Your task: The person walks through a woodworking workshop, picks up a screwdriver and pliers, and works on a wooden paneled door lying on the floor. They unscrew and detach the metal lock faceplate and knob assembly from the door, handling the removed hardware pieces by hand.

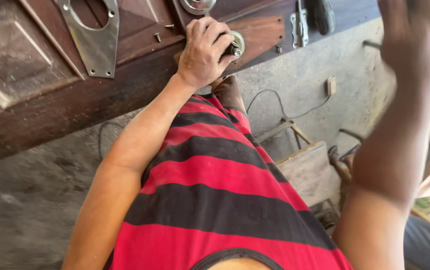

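Fitting lock hardware to the dark wooden door (50, 95), by the look of it: left of the round lock piece (236, 44) lies a loose metal cover plate (95, 40), with small screws (158, 36) between. Left hand (204, 50) closed around that lock piece, pressing it against the door's edge. Right hand (417, 35), far right of the lock piece, raised and blurred, grip impossible to tell; next move likely calls for steadying the piece while fastening.

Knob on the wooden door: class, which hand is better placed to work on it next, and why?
Left, probably. The left hand grips the metal knob on the door, while the right hand is raised, blurred and away from it.
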